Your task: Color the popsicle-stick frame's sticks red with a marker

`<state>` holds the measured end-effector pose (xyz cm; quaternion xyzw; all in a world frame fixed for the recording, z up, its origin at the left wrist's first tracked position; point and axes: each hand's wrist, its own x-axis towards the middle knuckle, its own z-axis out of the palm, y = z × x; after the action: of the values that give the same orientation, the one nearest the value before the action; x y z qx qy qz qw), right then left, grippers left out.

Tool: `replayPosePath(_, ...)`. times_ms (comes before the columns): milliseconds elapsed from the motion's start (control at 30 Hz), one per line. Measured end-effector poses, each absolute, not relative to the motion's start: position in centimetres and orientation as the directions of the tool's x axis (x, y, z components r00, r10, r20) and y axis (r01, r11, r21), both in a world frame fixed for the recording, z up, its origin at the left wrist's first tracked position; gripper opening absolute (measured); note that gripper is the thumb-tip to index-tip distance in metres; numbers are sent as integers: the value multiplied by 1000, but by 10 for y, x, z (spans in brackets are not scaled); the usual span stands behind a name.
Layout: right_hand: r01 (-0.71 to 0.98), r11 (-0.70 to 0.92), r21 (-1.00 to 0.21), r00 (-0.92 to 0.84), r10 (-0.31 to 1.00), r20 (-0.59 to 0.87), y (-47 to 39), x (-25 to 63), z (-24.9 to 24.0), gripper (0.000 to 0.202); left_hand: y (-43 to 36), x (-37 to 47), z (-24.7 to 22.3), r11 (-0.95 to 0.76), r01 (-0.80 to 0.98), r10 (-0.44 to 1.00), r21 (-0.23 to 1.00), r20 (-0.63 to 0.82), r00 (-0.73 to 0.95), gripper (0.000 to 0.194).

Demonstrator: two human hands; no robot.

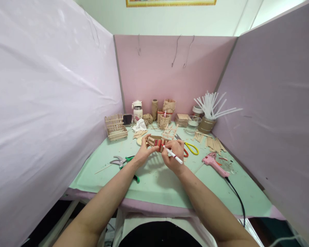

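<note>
My left hand (145, 151) is closed round the left side of a small wooden-stick craft piece (151, 140), holding it up over the table. Part of the piece's front is coloured red; the rest is bare wood. In my right hand (175, 155) is a white marker (174, 155), gripped like a pen, its tip at the red-coloured sticks. The fingers of both hands hide some of the piece. Just right of my right hand lie yellow-handled scissors (192, 148). Green-handled pruning shears (122, 161) rest beside my left forearm.
A pink glue gun (214, 164) with a black cord lies at the right, near loose wooden sticks (214, 144). Along the back stand a stick basket (116, 127), a white jar (137, 110), a water bowl (193, 125) and a pot of white glue sticks (207, 125). Partitions enclose three sides.
</note>
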<state>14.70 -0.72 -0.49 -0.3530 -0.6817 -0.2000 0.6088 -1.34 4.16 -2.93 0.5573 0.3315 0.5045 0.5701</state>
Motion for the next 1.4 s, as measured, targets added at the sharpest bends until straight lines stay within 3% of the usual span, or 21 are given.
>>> replayPosePath(1400, 701, 693, -169, -10, 247, 969, -7, 147, -6, 14, 42, -14, -30, -128, -206, 945, 970, 183, 272, 87)
